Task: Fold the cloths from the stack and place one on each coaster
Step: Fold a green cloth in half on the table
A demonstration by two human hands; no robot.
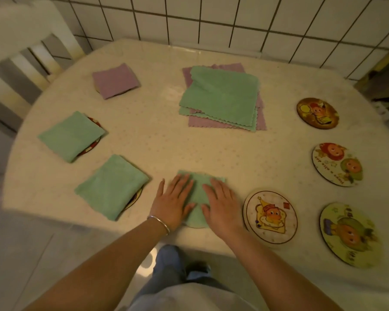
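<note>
Both my hands lie flat, fingers straight and slightly spread, on a folded green cloth (198, 194) at the near edge of the surface (157, 140). My left hand (174, 200) covers the cloth's left part, with a thin bracelet (158, 224) at the wrist; my right hand (222, 206) presses its right part. Neither hand grips anything. Under the cloth a sliver of a coaster rim (194, 226) shows at the near side, close to the surface's edge.

To my left, two more folded green cloths sit on coasters: the nearer one (111, 187) with a dark rim peeking out at its right, the farther one (71, 136) with a red-patterned rim showing on its right. Beyond them a folded purple cloth (116, 80) lies near the far left edge.

The stack (220, 97) of unfolded cloths, green on top with purple showing beneath, rests toward the far middle, its scalloped edges facing me. Open surface lies between the stack and my hands.

To my right four coasters are bare: one with a yellow figure (271, 217) just beside my right hand, a green-toned one (349, 235) near the right edge, a white one with two figures (337, 164) farther back, and a brown one (317, 113) beyond that. They stand apart from one another.

A white chair (20, 41) stands at the far left, and a tiled wall (234, 19) runs behind the surface.
</note>
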